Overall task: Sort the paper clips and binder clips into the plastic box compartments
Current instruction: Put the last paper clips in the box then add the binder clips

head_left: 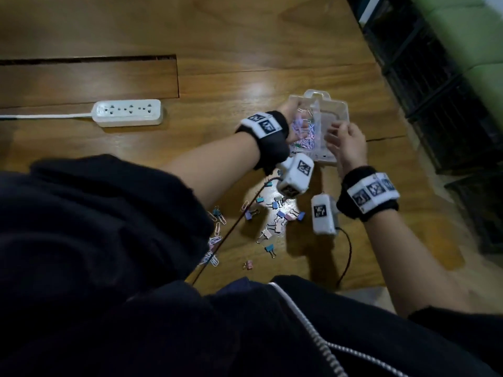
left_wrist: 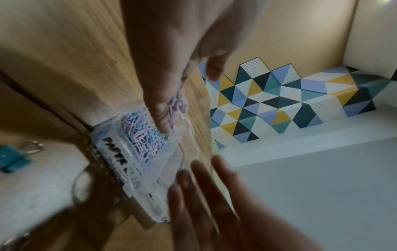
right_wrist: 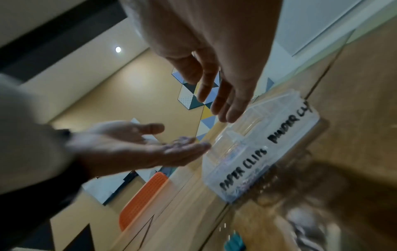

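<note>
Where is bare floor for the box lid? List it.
Bare wooden floor lies beyond the white power strip, and between that strip and the left hand. Crowded: the scatter of pastel binder clips and paper clips near the person's lap, and around the clear plastic box, where the right hand hovers.
</note>
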A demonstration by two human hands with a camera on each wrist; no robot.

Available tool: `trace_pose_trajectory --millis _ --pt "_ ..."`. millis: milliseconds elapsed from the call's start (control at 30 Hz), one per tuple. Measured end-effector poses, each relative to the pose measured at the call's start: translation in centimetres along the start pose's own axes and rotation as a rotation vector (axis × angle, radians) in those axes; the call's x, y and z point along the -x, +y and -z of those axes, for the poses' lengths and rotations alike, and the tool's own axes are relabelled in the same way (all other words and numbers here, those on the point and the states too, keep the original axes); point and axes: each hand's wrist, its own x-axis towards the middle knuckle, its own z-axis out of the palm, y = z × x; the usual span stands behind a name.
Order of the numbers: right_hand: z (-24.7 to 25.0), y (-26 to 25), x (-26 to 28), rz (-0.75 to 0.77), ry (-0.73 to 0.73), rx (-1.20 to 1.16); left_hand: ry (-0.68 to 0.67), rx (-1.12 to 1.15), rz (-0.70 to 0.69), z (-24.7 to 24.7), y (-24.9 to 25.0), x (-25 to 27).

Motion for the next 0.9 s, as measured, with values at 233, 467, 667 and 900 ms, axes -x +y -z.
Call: trace_pose_trajectory --millis 233,467,667,900 --pt "1.9 3.9 6.0 -0.068 -0.244 0.152 -0.048 -0.153 -0.093 -1.1 0.2 -0.6" --pt "0.0 7.2 8.8 0.090 -0.448 0.594 0.035 -0.752 -0.144 5.7 -1.6 2.4" --pt "-4.0 7.9 11.5 0.374 -0.461 0.953 0.083 -1.385 -0.170 13.7 -7.4 8.7" --pt "-7.7 7.1 10.8 0.448 -0.617 1.185 0.231 -1.737 -0.008 18.7 -11.5 11.3"
